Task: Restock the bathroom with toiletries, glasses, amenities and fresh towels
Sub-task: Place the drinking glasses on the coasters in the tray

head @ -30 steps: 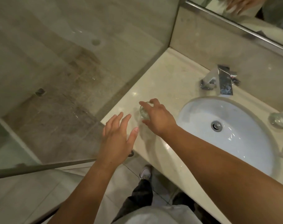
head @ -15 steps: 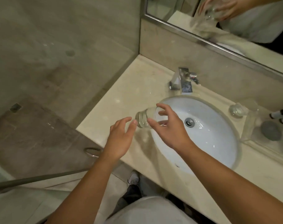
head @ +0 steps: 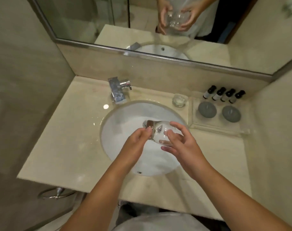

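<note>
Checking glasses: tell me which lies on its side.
The glass held in the left hand and right hand over the sink; the other glass stands upright on the counter.

Basin [head: 155,164] is sunk mid-worktop [head: 62,147]. Tap [head: 118,90] stands at the back edge, left of centre, behind the basin. Tumbler [head: 179,100] stands just behind the basin's right rim. Tray [head: 216,126] occupies the back right corner, with four bottles [head: 223,95] in a row along its rear and two round items [head: 206,109] before them. Glass [head: 156,130] lies sideways above the basin, gripped between left hand [head: 135,144] and right hand [head: 183,145].
</note>
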`<state>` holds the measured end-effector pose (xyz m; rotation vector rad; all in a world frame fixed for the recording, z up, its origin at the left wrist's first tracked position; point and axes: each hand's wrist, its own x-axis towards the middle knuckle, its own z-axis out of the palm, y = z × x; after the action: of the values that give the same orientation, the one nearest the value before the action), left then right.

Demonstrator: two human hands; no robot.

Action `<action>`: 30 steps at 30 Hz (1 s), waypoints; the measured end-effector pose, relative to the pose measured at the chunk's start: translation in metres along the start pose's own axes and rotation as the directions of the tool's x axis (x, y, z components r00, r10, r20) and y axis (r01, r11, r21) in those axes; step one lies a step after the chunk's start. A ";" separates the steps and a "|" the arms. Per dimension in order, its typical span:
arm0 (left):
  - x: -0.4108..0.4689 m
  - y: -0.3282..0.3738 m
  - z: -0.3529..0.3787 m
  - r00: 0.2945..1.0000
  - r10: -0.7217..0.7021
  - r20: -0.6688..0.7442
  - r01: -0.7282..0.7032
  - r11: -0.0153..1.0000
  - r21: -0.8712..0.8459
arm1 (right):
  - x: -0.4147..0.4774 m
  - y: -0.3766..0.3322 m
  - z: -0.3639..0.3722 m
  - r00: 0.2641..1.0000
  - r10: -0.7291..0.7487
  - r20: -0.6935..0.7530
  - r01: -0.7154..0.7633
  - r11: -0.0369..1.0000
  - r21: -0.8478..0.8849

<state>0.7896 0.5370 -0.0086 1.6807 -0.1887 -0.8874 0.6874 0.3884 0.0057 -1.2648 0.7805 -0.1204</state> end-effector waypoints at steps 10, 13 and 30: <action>0.048 0.027 0.102 0.979 0.178 0.097 -0.200 0.923 0.329 | 0.006 0.005 -0.123 0.996 -0.069 -0.052 0.040 0.903 -0.427; 0.060 0.038 0.129 0.915 0.352 0.196 -0.401 0.746 0.532 | 0.011 0.007 -0.146 0.981 -0.182 -0.067 0.107 0.796 -0.595; 0.161 0.050 0.245 0.829 0.304 0.469 -0.538 0.662 0.522 | 0.089 0.015 -0.226 0.808 -0.330 -0.488 0.069 0.876 -0.478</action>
<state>0.7618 0.2432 -0.0474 1.9499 -1.2152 -0.7794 0.6160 0.1672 -0.0673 -1.7859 1.2206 -0.5396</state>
